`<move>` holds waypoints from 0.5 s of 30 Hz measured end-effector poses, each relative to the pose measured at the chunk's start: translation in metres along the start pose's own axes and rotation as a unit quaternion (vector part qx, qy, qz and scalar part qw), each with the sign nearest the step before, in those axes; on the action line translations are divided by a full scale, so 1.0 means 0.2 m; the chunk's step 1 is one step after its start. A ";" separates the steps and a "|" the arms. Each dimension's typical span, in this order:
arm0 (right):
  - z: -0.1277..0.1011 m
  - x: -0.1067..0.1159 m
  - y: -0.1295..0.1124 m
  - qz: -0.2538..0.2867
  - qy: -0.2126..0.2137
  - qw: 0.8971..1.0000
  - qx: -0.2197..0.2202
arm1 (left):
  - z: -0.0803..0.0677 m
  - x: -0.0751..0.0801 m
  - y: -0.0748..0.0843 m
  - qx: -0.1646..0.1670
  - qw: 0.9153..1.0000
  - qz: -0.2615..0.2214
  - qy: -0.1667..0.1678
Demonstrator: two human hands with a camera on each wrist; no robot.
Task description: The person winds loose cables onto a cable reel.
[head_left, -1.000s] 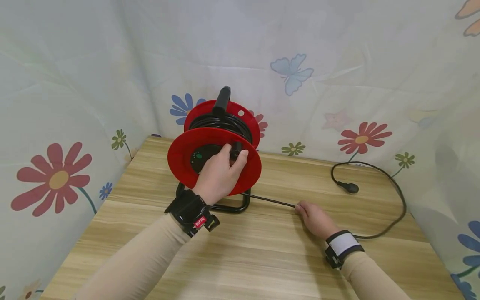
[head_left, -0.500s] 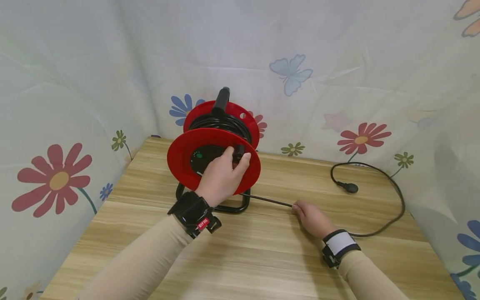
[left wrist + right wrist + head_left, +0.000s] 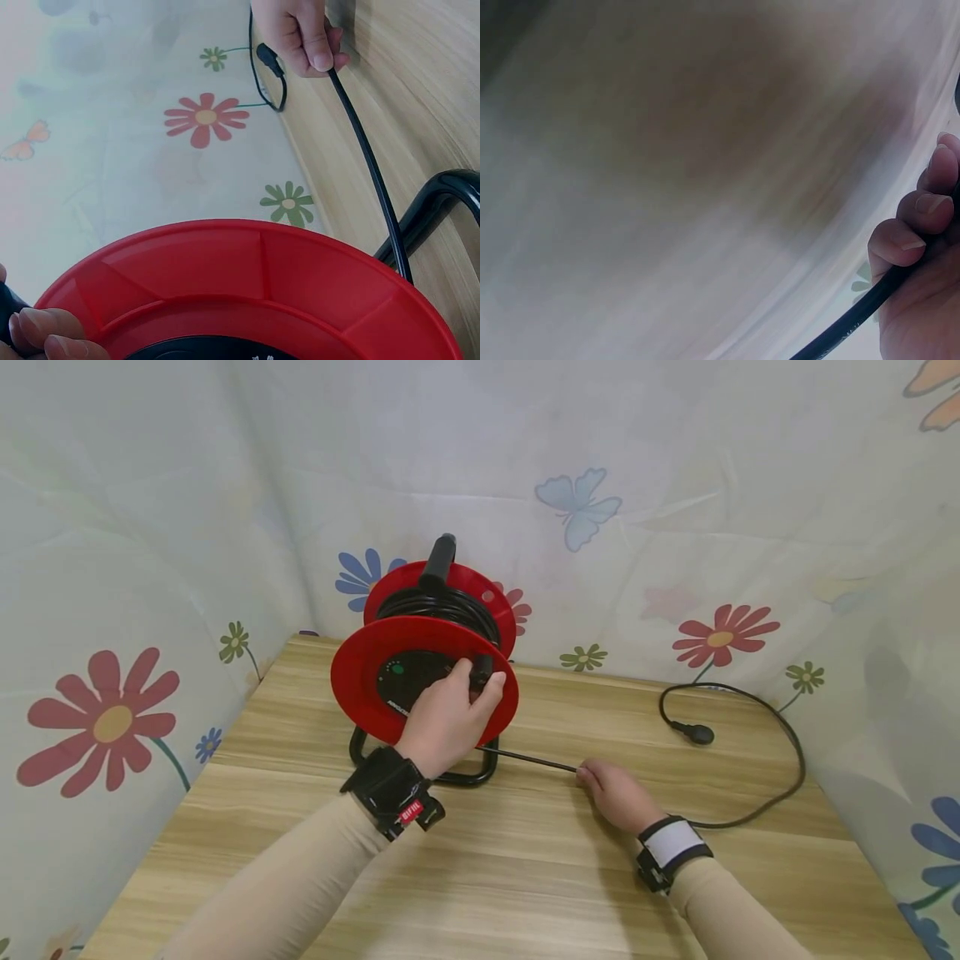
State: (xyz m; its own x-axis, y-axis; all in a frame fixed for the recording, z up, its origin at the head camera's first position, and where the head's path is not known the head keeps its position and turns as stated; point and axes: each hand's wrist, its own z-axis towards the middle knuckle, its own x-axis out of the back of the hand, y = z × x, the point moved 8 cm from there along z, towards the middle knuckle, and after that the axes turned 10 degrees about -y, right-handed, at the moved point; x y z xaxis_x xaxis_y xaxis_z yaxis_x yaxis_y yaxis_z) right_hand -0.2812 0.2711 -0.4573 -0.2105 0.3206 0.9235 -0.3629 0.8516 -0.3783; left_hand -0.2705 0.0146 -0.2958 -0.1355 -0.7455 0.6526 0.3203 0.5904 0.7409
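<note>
Under the right grip (image 3: 619, 795), a wooden surface (image 3: 517, 868); beyond, a pale curtain (image 3: 405, 452) with flowers (image 3: 721, 639) and a blue butterfly (image 3: 581, 512).

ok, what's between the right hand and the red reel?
One stretch of black cable, running from the red reel to the right hand over bare tabletop; head and left wrist views show it.

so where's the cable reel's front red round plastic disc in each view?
Head: front red round plastic disc, just left of centre, about mid-height.
Left wrist: same disc, large across the bottom, cut off by the frame.
Right wrist: not in it.
Shared landmark: the right hand gripping the thin black cable, seen in all three.
</note>
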 end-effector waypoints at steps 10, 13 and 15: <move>0.02 -0.02 -0.03 -0.001 0.005 1.000 0.001 | 0.01 -0.03 0.00 -0.001 1.000 0.027 -0.003; 0.02 -0.03 -0.02 0.002 0.001 1.000 -0.004 | 0.02 -0.03 -0.01 0.003 1.000 0.019 0.000; 0.02 -0.03 -0.02 0.006 0.000 1.000 -0.007 | 0.02 -0.03 -0.01 0.006 1.000 0.000 -0.006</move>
State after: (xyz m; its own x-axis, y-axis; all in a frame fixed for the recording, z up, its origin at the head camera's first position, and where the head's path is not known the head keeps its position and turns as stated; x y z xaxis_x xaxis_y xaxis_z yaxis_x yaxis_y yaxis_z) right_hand -0.2823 0.2634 -0.4606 -0.2141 0.3314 0.9189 -0.3484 0.8529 -0.3888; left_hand -0.2740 0.0193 -0.3008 -0.1472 -0.7423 0.6537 0.3089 0.5934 0.7433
